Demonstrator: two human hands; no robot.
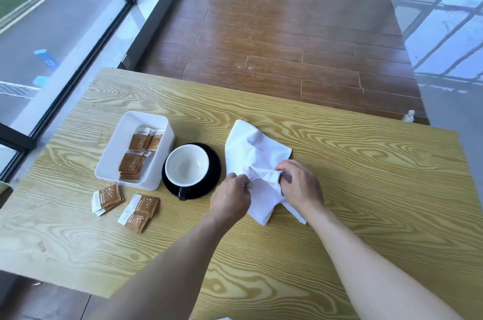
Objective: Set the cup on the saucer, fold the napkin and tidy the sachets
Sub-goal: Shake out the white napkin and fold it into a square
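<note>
Wood-grain laminate forms the surface [339,189], which is set beside a glazed wall with plank flooring beyond it.

Nearest the viewer, two loose groups of brown sachets [125,204] are seen lying on the surface, just in front of the tray. These are judged as not yet tidied.

At mid-depth, both hands are engaged on the white napkin [254,160]. The left hand [231,195] is closed on the napkin's near-left edge, the cloth being pinched between thumb and fingers [241,179]. The right hand [300,185] is closed on a bunched fold just to the right, its fingers curled into the cloth. The napkin is creased and uneven, partly lifted at the grip and spread flat further back. Folding is judged as under way and not complete.

To the left of the napkin, the white-lined cup [187,165] is seated upright on the black saucer [213,160], with its handle toward the viewer. This step is judged as done.

Further left, touching or nearly touching the saucer, the white tray [115,142] is found with several sachets already inside.
</note>
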